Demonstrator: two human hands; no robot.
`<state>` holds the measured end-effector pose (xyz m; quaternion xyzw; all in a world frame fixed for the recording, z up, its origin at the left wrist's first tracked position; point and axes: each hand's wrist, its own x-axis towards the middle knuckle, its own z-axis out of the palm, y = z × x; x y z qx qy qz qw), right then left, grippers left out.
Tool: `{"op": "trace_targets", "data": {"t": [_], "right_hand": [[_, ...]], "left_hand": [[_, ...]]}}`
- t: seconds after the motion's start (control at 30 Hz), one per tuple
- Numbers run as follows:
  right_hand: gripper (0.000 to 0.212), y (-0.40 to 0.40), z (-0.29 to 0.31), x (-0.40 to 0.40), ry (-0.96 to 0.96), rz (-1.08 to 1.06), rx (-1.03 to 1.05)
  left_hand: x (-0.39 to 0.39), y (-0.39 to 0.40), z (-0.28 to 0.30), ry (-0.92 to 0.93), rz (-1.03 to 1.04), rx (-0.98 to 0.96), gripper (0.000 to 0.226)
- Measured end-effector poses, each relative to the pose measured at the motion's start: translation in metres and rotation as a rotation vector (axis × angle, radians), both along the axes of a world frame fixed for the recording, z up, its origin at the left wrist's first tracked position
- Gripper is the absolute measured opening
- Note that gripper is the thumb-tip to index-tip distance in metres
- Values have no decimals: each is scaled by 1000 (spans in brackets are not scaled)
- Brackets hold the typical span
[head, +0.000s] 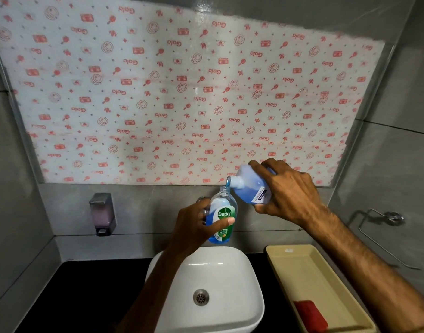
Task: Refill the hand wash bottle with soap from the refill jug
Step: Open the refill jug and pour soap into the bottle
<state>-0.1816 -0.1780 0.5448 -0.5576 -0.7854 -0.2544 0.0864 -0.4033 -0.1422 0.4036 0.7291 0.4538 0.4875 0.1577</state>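
My left hand (194,228) grips a clear hand wash bottle (221,207) with a green Dettol label, upright above the far rim of the sink, its pump top off. Blue soap fills its lower part. My right hand (287,192) holds the translucent refill jug (250,185) tipped to the left, neck down at the bottle's open mouth. A thin blue stream of soap (228,181) runs from the jug's spout into the bottle.
A white basin (242,272) with a metal drain sits below on a black counter (86,296). A beige tray (309,277) holding a red block (310,314) lies to the right. A wall soap dispenser (102,213) hangs left, a metal towel holder (384,222) right. Patterned paper covers the mirror.
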Motion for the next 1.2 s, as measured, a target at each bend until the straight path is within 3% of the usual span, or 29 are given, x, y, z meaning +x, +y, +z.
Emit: {"op": "trace_targets", "data": {"t": [1.2], "right_hand": [[101,-6,4,0,-10,-5,3]], "left_hand": [[2,-7,6,-19,14,-4,46]]}}
